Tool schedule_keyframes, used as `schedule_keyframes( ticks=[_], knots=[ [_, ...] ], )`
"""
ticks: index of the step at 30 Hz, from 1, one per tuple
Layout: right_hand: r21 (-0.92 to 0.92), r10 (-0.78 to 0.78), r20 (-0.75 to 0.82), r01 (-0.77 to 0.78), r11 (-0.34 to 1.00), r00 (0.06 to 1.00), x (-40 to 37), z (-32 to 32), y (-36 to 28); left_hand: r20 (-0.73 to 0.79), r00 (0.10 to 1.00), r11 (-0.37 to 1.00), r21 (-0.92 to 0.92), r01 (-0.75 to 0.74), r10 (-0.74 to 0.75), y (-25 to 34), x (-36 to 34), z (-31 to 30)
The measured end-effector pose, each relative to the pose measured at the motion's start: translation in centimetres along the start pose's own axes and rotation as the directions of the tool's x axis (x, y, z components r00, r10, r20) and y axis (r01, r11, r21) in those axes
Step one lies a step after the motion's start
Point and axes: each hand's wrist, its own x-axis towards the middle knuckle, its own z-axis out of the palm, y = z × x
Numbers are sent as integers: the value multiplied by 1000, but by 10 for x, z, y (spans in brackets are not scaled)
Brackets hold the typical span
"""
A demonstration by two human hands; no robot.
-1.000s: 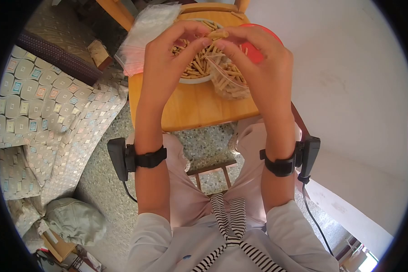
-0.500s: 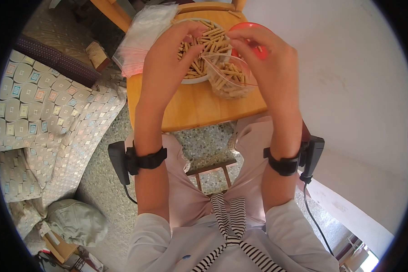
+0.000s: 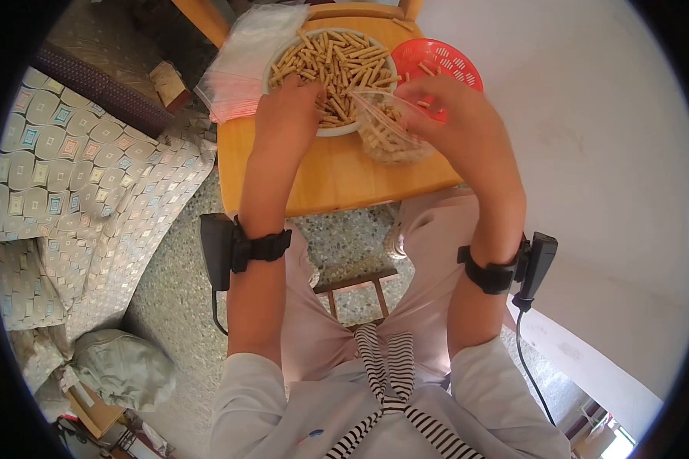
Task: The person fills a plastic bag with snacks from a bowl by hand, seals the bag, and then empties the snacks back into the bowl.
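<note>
A wooden chair [image 3: 283,180] stood before a seated person, its seat serving as a work surface. On it sat the landmark for everything here, a round white bowl [image 3: 338,132], heaped with short tan sticks [image 3: 333,57]. To the left of the bowl, reaching up beside its far rim, lay a stack of see-through bags [image 3: 256,46] with reddish edges; to its right was a red basket [image 3: 408,52] with a few sticks in it (slots pierced its wall). Just off the bowl's near-right rim rested one see-through bag [image 3: 390,145], mouth gaping, partly filled with sticks.

The likeliest trouble was there: with its weight low and its sides limp, the bag could have sagged or tipped if knocked, spilling sticks onto the chair. Its mouth might also have folded inward, turning sticks aside.

The left hand [image 3: 288,111] dipped over the bowl's near-left part, fingers bent down among the sticks; their tips were hidden, so whether they pinched any could not be told. The right hand [image 3: 452,111] arched right of the bowl, thumb and fingers curved around a gap, tips beside the bag's mouth. Whether those tips met on its edge was unclear.
</note>
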Motion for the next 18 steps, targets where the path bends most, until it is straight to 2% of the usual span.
schedule_keyframes(
  ticks=[3,5,9,11,18],
  knots=[
    [-54,-12,-54,9,999,998,-2,4,3,24,1000,998,-55,14,-13,-1,3,4],
    [-91,83,-28,-85,992,996,3,1,-1,58,998,999,-46,12,-9,-1,2,1],
    [-105,75,-104,-86,991,992,3,1,-4,39,999,994,-105,-2,6,-5,4,3],
    [-98,80,-109,-91,991,991,4,3,-6,93,996,990,-140,22,-9,-8,6,2],
    [-91,66,-115,-76,993,991,8,9,-6,45,998,997,-65,-49,52,3,5,-7]
  ],
)
